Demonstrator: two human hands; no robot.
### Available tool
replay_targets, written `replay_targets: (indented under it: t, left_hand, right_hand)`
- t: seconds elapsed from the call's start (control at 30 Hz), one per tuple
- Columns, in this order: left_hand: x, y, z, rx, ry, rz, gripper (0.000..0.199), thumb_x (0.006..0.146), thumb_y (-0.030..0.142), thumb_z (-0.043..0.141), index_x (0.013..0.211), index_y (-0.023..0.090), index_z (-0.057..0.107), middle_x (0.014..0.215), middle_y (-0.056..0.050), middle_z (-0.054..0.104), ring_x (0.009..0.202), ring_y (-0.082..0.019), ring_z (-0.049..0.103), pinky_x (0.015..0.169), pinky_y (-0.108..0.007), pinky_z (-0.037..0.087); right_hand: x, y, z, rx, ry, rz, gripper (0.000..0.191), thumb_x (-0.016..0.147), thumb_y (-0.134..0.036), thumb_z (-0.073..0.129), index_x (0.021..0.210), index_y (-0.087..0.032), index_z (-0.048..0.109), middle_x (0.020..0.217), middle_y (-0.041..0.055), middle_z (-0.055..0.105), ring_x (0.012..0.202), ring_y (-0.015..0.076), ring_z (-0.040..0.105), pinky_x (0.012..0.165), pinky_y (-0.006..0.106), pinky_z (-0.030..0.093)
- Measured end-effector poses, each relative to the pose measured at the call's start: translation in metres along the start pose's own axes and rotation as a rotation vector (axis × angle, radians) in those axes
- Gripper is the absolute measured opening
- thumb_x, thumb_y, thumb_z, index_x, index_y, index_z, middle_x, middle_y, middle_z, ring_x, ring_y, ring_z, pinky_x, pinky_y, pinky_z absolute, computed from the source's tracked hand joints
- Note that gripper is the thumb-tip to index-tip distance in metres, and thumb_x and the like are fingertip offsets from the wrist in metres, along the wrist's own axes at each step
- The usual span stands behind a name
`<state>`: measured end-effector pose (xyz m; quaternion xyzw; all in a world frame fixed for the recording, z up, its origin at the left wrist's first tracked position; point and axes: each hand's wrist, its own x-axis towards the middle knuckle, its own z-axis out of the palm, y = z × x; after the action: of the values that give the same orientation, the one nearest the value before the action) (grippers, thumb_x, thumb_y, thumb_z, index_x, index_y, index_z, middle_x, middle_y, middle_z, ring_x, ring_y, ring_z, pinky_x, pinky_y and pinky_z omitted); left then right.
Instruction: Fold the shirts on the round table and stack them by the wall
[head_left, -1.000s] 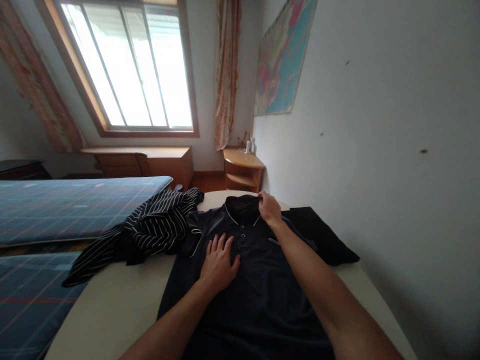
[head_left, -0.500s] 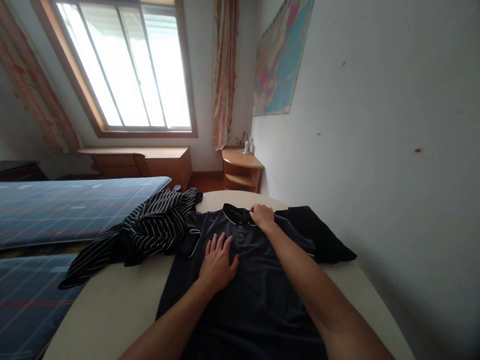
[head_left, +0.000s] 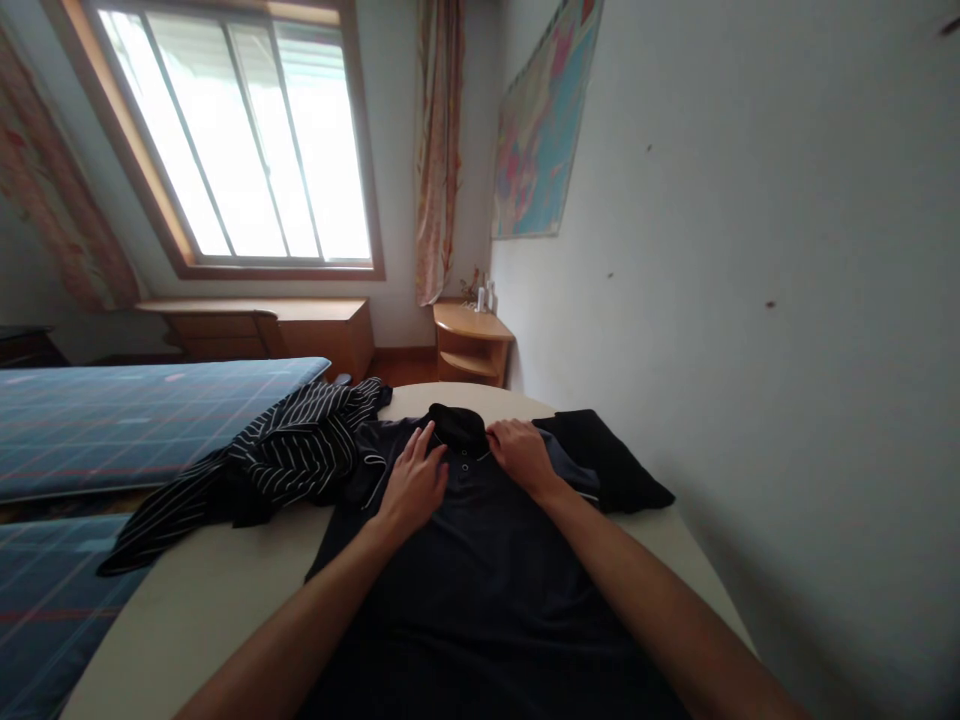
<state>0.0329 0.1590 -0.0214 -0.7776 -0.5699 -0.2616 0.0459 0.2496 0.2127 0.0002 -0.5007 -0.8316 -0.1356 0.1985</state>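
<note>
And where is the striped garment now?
In the head view, the striped garment lies on the left side of the table, just left of the dark polo shirt.

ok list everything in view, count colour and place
polo shirt: 1, dark, on table
striped garment: 1, black-and-white, left of shirt
black cloth: 1, black, right of shirt
table: 1, cream, under shirt
mattresses: 2, blue plaid, left
window: 1, brown-framed, back wall
curtains: 2, pinkish, beside window
desk: 1, brown, below window
chair: 1, brown, at desk
corner shelf: 1, light brown, back corner
small items: count unclear, some white, on shelf
map: 1, multicoloured, right wall
furniture piece: 1, dark, far left
left hand: 1, bare, over shirt near collar
right hand: 1, bare, at collar's right side
</note>
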Motion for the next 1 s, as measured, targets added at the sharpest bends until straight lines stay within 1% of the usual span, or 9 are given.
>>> replay_targets:
  t: [0.1, 0.17, 0.27, 0.4, 0.47, 0.57, 0.73, 0.9, 1.0]
  left_hand:
    - [0.022, -0.009, -0.009, 0.048, -0.042, 0.130, 0.040, 0.094, 0.018, 0.042, 0.127, 0.022, 0.063, 0.162, -0.002, 0.027, 0.150, -0.027, 0.020, 0.119, -0.045, 0.031]
    - [0.033, -0.012, -0.013, 0.066, -0.068, 0.185, 0.042, 0.094, 0.015, 0.041, 0.129, 0.024, 0.062, 0.158, -0.002, 0.036, 0.148, -0.026, 0.023, 0.119, -0.044, 0.030]
    - [0.044, -0.015, -0.017, 0.067, -0.062, 0.223, 0.041, 0.097, 0.018, 0.039, 0.133, 0.024, 0.058, 0.144, -0.006, 0.052, 0.143, -0.024, 0.034, 0.117, -0.042, 0.031]
    - [0.052, -0.015, -0.022, 0.062, -0.084, 0.331, 0.032, 0.098, 0.020, 0.040, 0.122, 0.024, 0.061, 0.142, -0.006, 0.053, 0.140, -0.023, 0.037, 0.115, -0.039, 0.032]
    - [0.056, -0.014, -0.024, 0.049, -0.091, 0.312, 0.031, 0.097, 0.019, 0.044, 0.122, 0.023, 0.060, 0.140, -0.006, 0.055, 0.135, -0.023, 0.043, 0.113, -0.039, 0.033]
    - [0.062, -0.012, -0.025, 0.045, -0.096, 0.211, 0.033, 0.095, 0.020, 0.048, 0.126, 0.023, 0.056, 0.124, -0.007, 0.065, 0.120, -0.023, 0.054, 0.108, -0.039, 0.036]
    - [0.073, -0.012, -0.027, 0.105, -0.115, 0.118, 0.020, 0.097, 0.026, 0.047, 0.104, 0.025, 0.065, 0.108, -0.006, 0.068, 0.110, -0.025, 0.058, 0.103, -0.039, 0.037]
    - [0.080, -0.014, -0.031, 0.159, -0.045, 0.052, 0.020, 0.099, 0.026, 0.043, 0.104, 0.023, 0.062, 0.106, -0.008, 0.067, 0.106, -0.025, 0.059, 0.092, -0.036, 0.042]
    - [0.086, -0.016, -0.032, 0.122, 0.009, 0.005, 0.020, 0.100, 0.026, 0.040, 0.106, 0.024, 0.059, 0.109, -0.007, 0.066, 0.103, -0.025, 0.061, 0.084, -0.034, 0.045]
  right_hand:
    - [-0.011, 0.000, -0.004, -0.009, 0.006, -0.020, 0.019, 0.100, -0.026, 0.046, 0.106, -0.020, 0.063, 0.101, 0.0091, 0.070, 0.099, 0.0233, 0.059, 0.090, 0.034, 0.036]
    - [-0.016, 0.001, -0.005, -0.004, 0.024, -0.034, 0.019, 0.099, -0.025, 0.047, 0.105, -0.019, 0.064, 0.100, 0.0082, 0.070, 0.098, 0.0233, 0.060, 0.090, 0.034, 0.036]
    - [-0.021, 0.004, -0.008, 0.008, 0.048, -0.051, 0.018, 0.099, -0.024, 0.048, 0.105, -0.019, 0.064, 0.100, 0.0074, 0.070, 0.097, 0.0231, 0.060, 0.089, 0.035, 0.036]
    - [-0.022, 0.008, -0.012, 0.003, 0.042, -0.039, 0.019, 0.099, -0.025, 0.049, 0.107, -0.019, 0.064, 0.102, 0.0077, 0.070, 0.099, 0.0226, 0.059, 0.089, 0.034, 0.036]
    - [-0.022, 0.008, -0.014, 0.001, 0.042, -0.040, 0.019, 0.099, -0.025, 0.049, 0.107, -0.020, 0.065, 0.103, 0.0075, 0.070, 0.100, 0.0226, 0.058, 0.089, 0.034, 0.037]
    - [-0.023, 0.008, -0.015, 0.001, 0.050, -0.056, 0.019, 0.099, -0.026, 0.049, 0.108, -0.021, 0.065, 0.104, 0.0072, 0.068, 0.100, 0.0226, 0.057, 0.088, 0.035, 0.038]
    - [-0.025, 0.009, -0.016, -0.018, 0.057, -0.051, 0.020, 0.099, -0.027, 0.048, 0.107, -0.020, 0.066, 0.107, 0.0090, 0.066, 0.102, 0.0233, 0.055, 0.088, 0.035, 0.038]
    - [-0.013, 0.014, -0.017, -0.058, 0.075, 0.000, 0.022, 0.100, -0.028, 0.046, 0.105, -0.018, 0.065, 0.109, 0.0106, 0.065, 0.102, 0.0249, 0.054, 0.087, 0.036, 0.039]
    - [0.001, 0.016, -0.018, -0.032, 0.089, 0.069, 0.023, 0.101, -0.028, 0.043, 0.107, -0.019, 0.064, 0.108, 0.0103, 0.065, 0.101, 0.0243, 0.055, 0.087, 0.035, 0.039]
